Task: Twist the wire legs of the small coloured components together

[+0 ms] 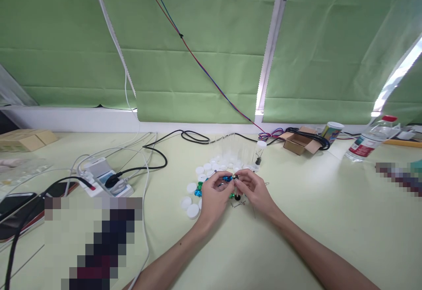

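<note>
My left hand (pixel 214 197) is closed in a pinch on a small shiny blue piece (pixel 227 178). Fingertips of my right hand (pixel 255 189) meet it, pinched around a small dark part (pixel 235 177) at the blue piece's right end. Under and beside the hands lie green pieces (pixel 199 185), another blue piece (pixel 198 193), a round black part (pixel 238 197) and thin metal bits (pixel 238 204). Many white round caps (pixel 193 211) spread to the left and behind. My fingers hide part of what is held.
Clear tubes (pixel 231 147) stand behind the caps, with a capped one (pixel 260 154) holding dark parts. Farther right are an open cardboard box (pixel 298 141), a can (pixel 332 132) and a water bottle (pixel 371 140). A power strip (pixel 107 178), cables and phones (pixel 20 206) occupy the left.
</note>
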`<action>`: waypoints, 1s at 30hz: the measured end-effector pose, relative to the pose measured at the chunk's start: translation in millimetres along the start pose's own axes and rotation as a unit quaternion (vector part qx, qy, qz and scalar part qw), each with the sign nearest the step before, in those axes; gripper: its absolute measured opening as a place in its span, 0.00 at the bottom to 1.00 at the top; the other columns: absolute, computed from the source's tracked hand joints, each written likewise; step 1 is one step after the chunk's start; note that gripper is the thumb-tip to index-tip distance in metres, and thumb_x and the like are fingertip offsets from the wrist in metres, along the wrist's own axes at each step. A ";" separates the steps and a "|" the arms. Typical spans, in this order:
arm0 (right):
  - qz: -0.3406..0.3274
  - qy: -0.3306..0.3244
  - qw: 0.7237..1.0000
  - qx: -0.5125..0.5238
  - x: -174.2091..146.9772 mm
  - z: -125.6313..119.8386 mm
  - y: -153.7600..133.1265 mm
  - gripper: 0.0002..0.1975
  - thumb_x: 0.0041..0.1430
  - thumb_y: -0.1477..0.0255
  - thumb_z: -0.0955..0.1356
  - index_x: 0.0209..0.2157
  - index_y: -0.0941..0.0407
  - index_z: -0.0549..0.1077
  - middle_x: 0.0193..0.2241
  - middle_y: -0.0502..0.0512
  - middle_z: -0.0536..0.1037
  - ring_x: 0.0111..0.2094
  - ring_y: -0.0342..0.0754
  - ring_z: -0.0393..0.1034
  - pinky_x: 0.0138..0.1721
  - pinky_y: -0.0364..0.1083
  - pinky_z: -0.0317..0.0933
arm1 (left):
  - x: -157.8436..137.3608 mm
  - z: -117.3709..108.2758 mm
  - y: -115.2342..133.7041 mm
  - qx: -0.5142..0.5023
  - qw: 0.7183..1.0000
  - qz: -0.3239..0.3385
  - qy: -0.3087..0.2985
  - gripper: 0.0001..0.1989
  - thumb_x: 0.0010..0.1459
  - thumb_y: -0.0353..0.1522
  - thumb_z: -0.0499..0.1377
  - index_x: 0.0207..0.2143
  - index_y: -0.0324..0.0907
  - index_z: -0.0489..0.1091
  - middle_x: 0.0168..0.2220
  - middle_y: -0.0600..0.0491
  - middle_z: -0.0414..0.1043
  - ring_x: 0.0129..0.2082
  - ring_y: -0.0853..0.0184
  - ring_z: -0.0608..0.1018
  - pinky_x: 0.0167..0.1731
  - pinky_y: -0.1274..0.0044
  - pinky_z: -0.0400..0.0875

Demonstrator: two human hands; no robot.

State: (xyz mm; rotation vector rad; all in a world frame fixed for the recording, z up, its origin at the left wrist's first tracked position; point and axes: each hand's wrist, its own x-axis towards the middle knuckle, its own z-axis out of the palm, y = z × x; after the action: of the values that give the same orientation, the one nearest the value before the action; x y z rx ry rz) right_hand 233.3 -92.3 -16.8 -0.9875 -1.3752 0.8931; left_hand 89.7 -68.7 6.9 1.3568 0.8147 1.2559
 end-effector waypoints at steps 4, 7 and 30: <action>0.001 0.005 1.000 -0.003 0.3 -0.2 1.3 0.12 0.61 0.61 0.68 0.40 0.55 0.69 0.29 0.52 0.74 0.27 0.45 0.71 0.32 0.46 0.67 | -0.1 0.5 2.6 0.004 1.000 0.000 -0.002 0.08 0.48 0.33 0.65 0.32 0.41 0.73 0.27 0.54 0.73 0.23 0.69 0.76 0.28 0.76 0.74; 0.003 0.008 1.000 -0.002 0.4 -0.6 2.2 0.12 0.61 0.61 0.67 0.39 0.55 0.70 0.28 0.52 0.74 0.26 0.45 0.70 0.31 0.45 0.67 | -0.2 0.5 3.6 0.006 1.000 -0.001 -0.009 0.08 0.48 0.34 0.65 0.32 0.41 0.73 0.28 0.53 0.73 0.24 0.68 0.76 0.28 0.76 0.74; -0.007 0.013 0.993 -0.114 0.4 -1.9 -0.2 0.20 0.66 0.59 0.61 0.24 0.55 0.68 0.20 0.50 0.72 0.24 0.45 0.66 0.29 0.43 0.60 | 0.1 -1.1 1.3 0.036 0.999 0.005 -0.033 0.07 0.49 0.33 0.64 0.32 0.40 0.73 0.30 0.52 0.73 0.27 0.69 0.75 0.29 0.78 0.71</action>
State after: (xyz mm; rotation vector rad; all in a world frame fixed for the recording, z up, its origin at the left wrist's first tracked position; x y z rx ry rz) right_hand 235.1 -92.1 -16.4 -1.1562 -1.4830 0.7215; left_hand 88.4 -68.6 8.0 1.4547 0.8151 1.1914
